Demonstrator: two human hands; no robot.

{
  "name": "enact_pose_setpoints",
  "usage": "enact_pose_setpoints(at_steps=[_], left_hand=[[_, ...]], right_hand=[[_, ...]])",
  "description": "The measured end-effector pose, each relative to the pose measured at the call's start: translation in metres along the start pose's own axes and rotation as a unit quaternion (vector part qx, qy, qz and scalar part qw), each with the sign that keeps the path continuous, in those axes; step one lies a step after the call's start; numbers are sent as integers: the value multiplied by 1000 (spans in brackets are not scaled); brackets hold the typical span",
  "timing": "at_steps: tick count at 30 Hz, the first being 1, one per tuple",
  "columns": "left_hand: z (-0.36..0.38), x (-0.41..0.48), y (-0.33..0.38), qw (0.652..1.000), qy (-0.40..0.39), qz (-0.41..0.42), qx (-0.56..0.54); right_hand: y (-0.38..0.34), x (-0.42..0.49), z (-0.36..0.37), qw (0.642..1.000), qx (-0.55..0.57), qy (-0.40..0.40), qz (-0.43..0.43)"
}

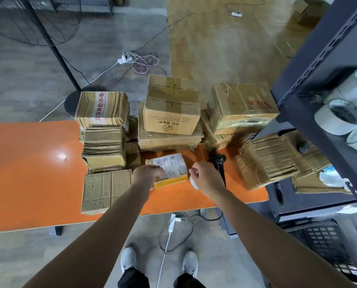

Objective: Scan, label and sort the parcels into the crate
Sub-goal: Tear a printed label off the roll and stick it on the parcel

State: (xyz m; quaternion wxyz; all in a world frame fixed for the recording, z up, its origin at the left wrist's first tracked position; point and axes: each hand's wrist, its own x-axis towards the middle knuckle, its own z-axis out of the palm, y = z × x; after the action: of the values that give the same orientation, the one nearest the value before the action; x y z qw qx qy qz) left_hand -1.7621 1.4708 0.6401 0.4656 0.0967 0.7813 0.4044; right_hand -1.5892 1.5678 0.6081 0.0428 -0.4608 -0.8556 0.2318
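- A small labelled parcel (171,169) lies mid-table (38,163), on the near side of the stacked boxes (171,113).
- The left hand (146,173) grips its near left corner.
- The right hand (204,175), just right of the parcel, pinches a white object (193,183).

We look down on a glossy orange rectangular tabletop (32,163). Near its front edge a flat brown cardboard box (104,190) lies just beside a small brown parcel with a white printed label (173,169). Behind the flat box stands a stack of worn brown cartons (103,146). A wide, low carton (169,140) lies at the far edge. A black handheld scanner (218,161) and a tape-wrapped brown bundle (267,161) occupy the right end. A white round object (193,182) shows just right of the parcel; we cannot tell whether it touches the top.
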Motion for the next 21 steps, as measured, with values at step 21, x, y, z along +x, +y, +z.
enact_pose_setpoints(at_steps=[21], left_hand=[[17,16,6,990,47,93,96]], right_hand=[[-36,34,-3,996,82,2,39]])
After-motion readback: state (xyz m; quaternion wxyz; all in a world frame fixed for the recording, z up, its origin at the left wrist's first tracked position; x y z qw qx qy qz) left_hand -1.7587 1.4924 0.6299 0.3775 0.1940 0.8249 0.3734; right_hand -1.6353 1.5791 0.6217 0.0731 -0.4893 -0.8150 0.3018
